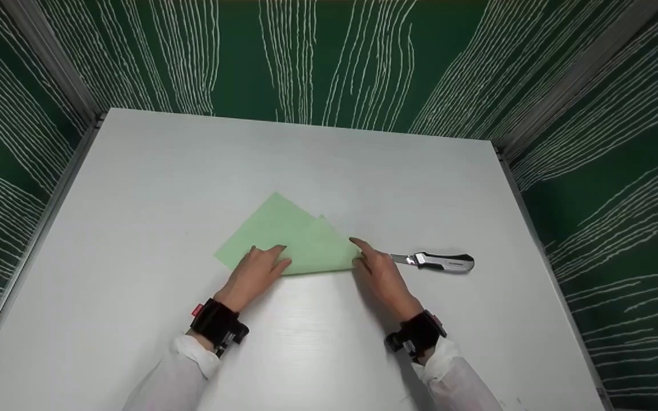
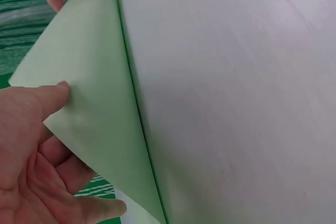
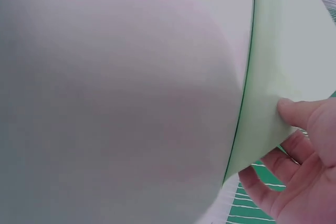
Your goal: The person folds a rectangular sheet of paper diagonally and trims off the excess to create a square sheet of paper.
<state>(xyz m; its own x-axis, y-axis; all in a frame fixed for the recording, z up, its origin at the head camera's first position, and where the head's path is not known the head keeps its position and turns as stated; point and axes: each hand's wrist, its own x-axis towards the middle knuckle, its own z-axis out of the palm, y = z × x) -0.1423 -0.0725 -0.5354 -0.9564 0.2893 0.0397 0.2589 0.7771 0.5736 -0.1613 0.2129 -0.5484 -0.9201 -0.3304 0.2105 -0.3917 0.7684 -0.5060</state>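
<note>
A sheet of light green paper [image 1: 283, 228], folded over with its fold along the near side, lies on the white table in the head view. My left hand [image 1: 255, 273] pinches it toward the left, thumb [image 2: 55, 97] on the top layer and the other fingers partly hidden past the paper's edge. At the right corner, my right hand [image 1: 383, 277] grips the paper between its thumb [image 3: 294, 109] and fingers that run behind the edge. Just right of that hand lies a utility knife [image 1: 446, 262] with a grey and black handle, its blade [image 1: 400, 259] pointing toward the hand.
The white table [image 1: 152, 171] spreads around the paper on all sides. Metal frame posts [image 1: 580, 80] and green panels with white wavy lines [image 1: 243, 63] stand along its back and sides. Black camera straps [image 1: 217, 325] wrap both wrists over white sleeves.
</note>
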